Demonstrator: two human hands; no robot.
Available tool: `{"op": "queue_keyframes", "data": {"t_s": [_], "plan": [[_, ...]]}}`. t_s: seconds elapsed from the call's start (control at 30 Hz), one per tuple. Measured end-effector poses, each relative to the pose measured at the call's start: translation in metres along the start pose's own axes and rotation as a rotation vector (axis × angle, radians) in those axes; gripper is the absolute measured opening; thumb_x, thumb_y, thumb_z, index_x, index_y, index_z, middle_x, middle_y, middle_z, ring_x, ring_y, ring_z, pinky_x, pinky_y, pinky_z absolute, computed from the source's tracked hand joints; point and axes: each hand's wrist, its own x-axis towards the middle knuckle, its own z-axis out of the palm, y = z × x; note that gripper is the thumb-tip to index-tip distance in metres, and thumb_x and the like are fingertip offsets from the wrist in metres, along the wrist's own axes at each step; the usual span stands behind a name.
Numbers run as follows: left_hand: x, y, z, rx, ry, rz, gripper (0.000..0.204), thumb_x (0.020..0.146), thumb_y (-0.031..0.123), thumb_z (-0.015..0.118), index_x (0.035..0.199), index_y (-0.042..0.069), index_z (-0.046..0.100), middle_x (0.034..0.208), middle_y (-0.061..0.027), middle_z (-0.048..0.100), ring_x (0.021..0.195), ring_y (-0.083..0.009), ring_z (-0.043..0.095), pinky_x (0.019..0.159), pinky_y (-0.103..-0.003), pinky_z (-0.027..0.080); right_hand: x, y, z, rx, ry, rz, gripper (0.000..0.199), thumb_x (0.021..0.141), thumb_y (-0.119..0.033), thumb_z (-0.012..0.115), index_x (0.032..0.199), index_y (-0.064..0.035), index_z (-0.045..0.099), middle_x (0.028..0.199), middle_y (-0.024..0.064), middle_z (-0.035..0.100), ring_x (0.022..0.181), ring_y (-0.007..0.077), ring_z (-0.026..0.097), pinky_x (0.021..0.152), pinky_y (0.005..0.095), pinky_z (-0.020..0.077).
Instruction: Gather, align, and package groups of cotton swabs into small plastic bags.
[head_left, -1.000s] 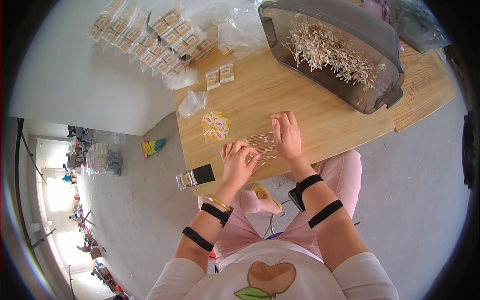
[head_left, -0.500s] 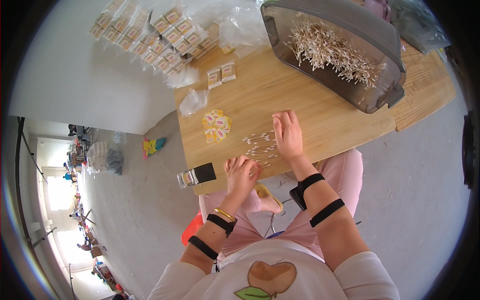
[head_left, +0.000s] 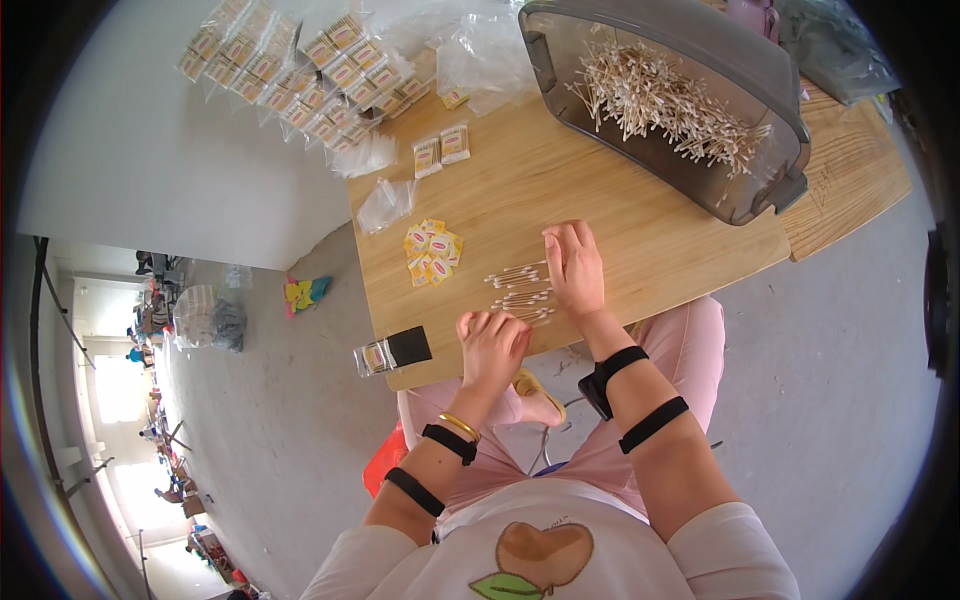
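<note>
Head view, from my remote end. Loose cotton swabs [head_left: 518,283] lie on the surface [head_left: 660,255], sticks running roughly left to right, near its front edge. I judge they are spread flat so single sticks can be told apart.

Left hand [head_left: 494,345]: fingers bent, tips down at the lower end of the swabs. I cannot tell whether it grips a stick; the knuckles hide that.

Right hand [head_left: 573,265]: fingers curled, thumb close to them, just beside the right-hand swab tips. I see nothing in it, but cannot tell if the fingers meet. Perhaps it stands there as a stop for the ends.

Yellow-and-white cards [head_left: 433,252] sit heaped just beyond, in easy left reach. Clear bags [head_left: 386,205] lie behind them, then 2 filled packs [head_left: 441,151], seemingly set aside out of the way.

The grey bin [head_left: 700,185] opens toward the wearer, presumably for easy reach into its swab pile [head_left: 665,105].
</note>
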Motion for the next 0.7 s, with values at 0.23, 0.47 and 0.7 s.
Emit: {"op": "queue_keyframes", "data": {"t_s": [0.23, 0.47, 0.7], "plan": [[-0.0055, 0.0027, 0.0031, -0.053, -0.009, -0.178, 0.022, 0.077, 0.02, 0.083, 0.092, 0.019, 0.068, 0.094, 0.0015, 0.062, 0.098, -0.0236, 0.059, 0.101, -0.045, 0.036, 0.0, -0.0006, -0.0003, 0.006, -0.019, 0.014, 0.017, 0.103, -0.02, 0.055, 0.104, -0.0058, 0.064, 0.107, 0.0165, 0.061, 0.104, 0.0392, 0.059, 0.088, 0.0473, 0.0502], [-0.005, -0.0039, 0.006, -0.076, -0.014, -0.258, 0.032, 0.074, 0.024, 0.086, 0.102, 0.022, 0.07, 0.104, -0.0003, 0.06, 0.105, -0.027, 0.057, 0.101, -0.047, 0.036, 0.0002, 0.0019, 0.0013, -0.003, -0.022, 0.006, 0.018, 0.103, -0.021, 0.054, 0.104, -0.0059, 0.064, 0.109, 0.0165, 0.061, 0.105, 0.0391, 0.059, 0.088, 0.0476, 0.0502], [-0.0048, -0.0055, 0.0039, -0.046, -0.04, -0.212, 0.033, 0.074, 0.022, 0.088, 0.104, 0.02, 0.074, 0.103, 0.0007, 0.061, 0.106, -0.0247, 0.057, 0.099, -0.044, 0.036, 0.0004, 0.0008, 0.0013, -0.024, 0.008, -0.022, 0.024, 0.106, -0.022, 0.053, 0.105, -0.0038, 0.068, 0.104, 0.0165, 0.062, 0.097, 0.0383, 0.062, 0.085, 0.0454, 0.051]]}}
